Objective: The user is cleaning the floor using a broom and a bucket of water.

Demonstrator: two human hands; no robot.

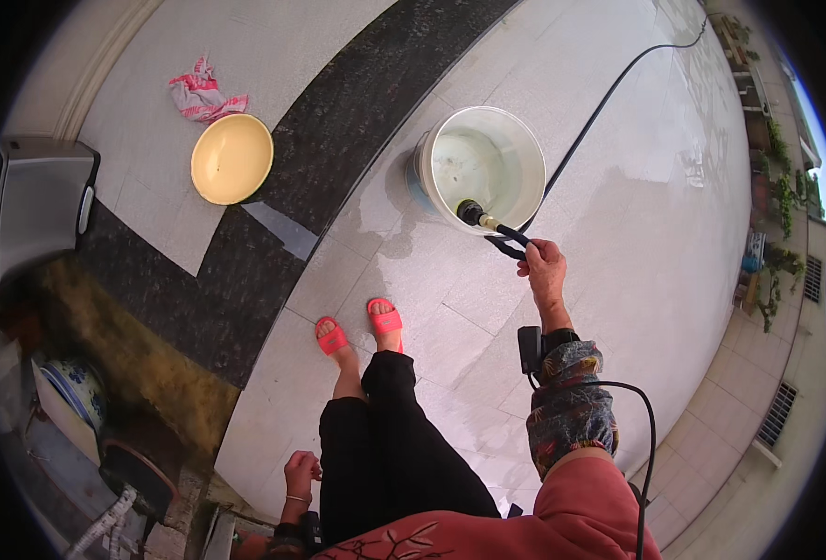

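Observation:
My right hand (544, 271) grips a black hose (514, 234) just behind its brass-coloured fitting (488, 222). The dark nozzle (469, 211) at the hose's end points into a white plastic bucket (521, 136), over its near rim. Shallow, clear water (479, 171) covers the bucket's bottom; no stream from the nozzle can be made out. Beside my left leg hangs my left hand (302, 474), its fingers curled in and nothing visible in them.
A yellow basin (231, 159) and a crumpled pink-and-white cloth (206, 91) lie on the floor at upper left. The hose trails past the bucket to upper right. Tiles (392, 245) near the bucket are wet. A silver-grey bin (38, 203) and a blue-and-white pot (77, 392) stand at left.

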